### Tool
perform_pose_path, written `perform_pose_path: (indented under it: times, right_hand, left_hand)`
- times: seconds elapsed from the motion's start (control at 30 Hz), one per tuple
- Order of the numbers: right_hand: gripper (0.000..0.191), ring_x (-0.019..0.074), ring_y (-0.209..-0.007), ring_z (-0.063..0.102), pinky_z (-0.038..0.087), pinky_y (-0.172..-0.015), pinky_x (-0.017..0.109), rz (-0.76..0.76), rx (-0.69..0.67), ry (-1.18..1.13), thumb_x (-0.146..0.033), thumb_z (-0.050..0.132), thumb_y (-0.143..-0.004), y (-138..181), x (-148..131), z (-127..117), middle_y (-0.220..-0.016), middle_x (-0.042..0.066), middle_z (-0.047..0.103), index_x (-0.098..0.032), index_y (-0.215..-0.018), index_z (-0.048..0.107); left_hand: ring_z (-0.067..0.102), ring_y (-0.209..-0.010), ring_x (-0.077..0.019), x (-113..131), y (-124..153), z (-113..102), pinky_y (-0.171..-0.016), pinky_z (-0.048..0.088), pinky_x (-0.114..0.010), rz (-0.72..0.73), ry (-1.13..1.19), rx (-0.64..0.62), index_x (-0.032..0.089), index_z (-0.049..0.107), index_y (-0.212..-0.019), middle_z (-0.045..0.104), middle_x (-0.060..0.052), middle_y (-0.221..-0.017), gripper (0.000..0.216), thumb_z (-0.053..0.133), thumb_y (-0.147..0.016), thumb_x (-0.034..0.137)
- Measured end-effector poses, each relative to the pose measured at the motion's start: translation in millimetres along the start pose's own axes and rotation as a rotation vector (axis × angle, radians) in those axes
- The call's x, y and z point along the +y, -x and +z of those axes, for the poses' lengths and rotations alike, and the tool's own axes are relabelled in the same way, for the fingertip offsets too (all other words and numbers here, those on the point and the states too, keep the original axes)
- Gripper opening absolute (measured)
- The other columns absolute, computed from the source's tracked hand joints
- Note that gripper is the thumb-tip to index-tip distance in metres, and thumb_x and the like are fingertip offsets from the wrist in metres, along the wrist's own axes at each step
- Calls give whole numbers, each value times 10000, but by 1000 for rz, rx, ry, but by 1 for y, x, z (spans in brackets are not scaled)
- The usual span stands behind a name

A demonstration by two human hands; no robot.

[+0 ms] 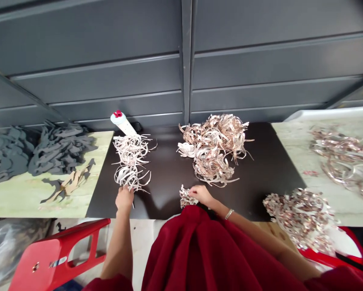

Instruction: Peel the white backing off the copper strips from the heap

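On the left of the dark board (166, 161) lies a column of thin whitish strips (129, 151). At its near end, my left hand (125, 199) has its fingers closed on some of these strips. My right hand (202, 195) is close to my body, with thumb and fingers pinched at the edge of a small heap of shiny rose-gold and white pieces (185, 198). Whatever sits between those fingertips is too small to make out. A larger tangle of rose-gold and white strips (217, 141) lies farther back, right of centre.
Dark grey cut pieces (60, 147) and tan ones (74, 182) lie on the left table. A white bottle with a red top (123, 123) stands behind the strips. Shiny scraps (302, 216) are heaped at front right. A red stool (57, 254) is below left.
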State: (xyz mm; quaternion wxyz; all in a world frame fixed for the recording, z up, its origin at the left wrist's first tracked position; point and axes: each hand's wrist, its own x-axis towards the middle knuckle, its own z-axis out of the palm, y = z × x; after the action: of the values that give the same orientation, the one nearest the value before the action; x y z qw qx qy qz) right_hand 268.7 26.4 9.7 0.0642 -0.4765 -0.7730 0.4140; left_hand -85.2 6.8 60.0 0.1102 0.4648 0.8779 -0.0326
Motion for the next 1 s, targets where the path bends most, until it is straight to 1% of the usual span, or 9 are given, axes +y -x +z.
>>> perform_pose_path:
  times: [0.1,0.23,0.33,0.43,0.5,0.6,0.7,0.87,1.0]
  right_hand:
    - [260,185,-845,662,451,-759,249,10,-12,55,-137,491,-857,-11,-5,3,-928,83,706,-158,-1078,626]
    - [144,177,-943,645,442,-823,229,-108,-102,102,-157,581,-816,-6,-19,7,-992,68,698,-178,-934,659]
    - [201,157,-992,627,445,-844,208,-109,-94,142,-229,627,-808,-2,-26,-3,-1083,33,673,-213,-1007,648]
    - [247,123,-1003,617,437,-884,204,14,-1,210,-243,458,-934,-3,-20,-25,-1108,31,656,-213,-1142,587]
    - [283,136,-1016,610,442,-913,253,133,49,275,-228,355,-981,-4,-8,-41,-1123,57,642,-188,-1151,577]
    - [244,185,-973,616,496,-868,378,309,34,380,-295,472,-955,-3,13,-55,-1099,79,626,-148,-1114,583]
    - [282,194,-956,613,524,-825,399,418,-21,459,-322,557,-914,-1,28,-55,-1112,83,605,-133,-1122,573]
    - [300,200,-976,607,523,-833,402,483,-42,542,-315,549,-919,-2,30,-50,-1146,88,589,-143,-1165,553]
    - [290,197,-968,610,525,-829,400,486,-53,567,-314,549,-919,-1,29,-53,-1132,84,596,-141,-1151,560]
  left_hand:
    - [630,-951,-275,2,11,4,-805,483,-379,-12,61,37,154,581,-1193,569,-178,-1188,373,434,-888,311]
    - [621,-974,-265,1,27,11,-819,484,-358,8,150,67,143,618,-1131,587,-168,-1172,327,468,-873,277]
    - [632,-921,-236,-1,36,19,-808,491,-335,24,214,79,141,650,-1058,610,-156,-1130,273,492,-860,243]
    - [642,-819,-194,-5,44,25,-773,501,-308,36,270,94,144,665,-1004,615,-141,-1109,239,501,-854,233]
    - [638,-772,-177,-6,48,28,-761,504,-306,47,298,105,157,666,-980,618,-126,-1096,222,501,-849,227]
    - [630,-724,-159,-2,52,29,-752,506,-299,90,334,107,174,668,-948,626,-102,-1064,204,502,-837,219]
    - [631,-722,-151,8,54,29,-754,512,-282,172,373,91,170,669,-943,629,-94,-1047,207,501,-829,212]
    - [632,-880,-187,29,60,30,-831,509,-303,298,423,81,177,669,-953,622,-98,-1065,217,490,-831,197]
    - [638,-845,-191,42,67,33,-826,517,-331,367,438,66,170,667,-956,614,-100,-1060,224,479,-839,206]
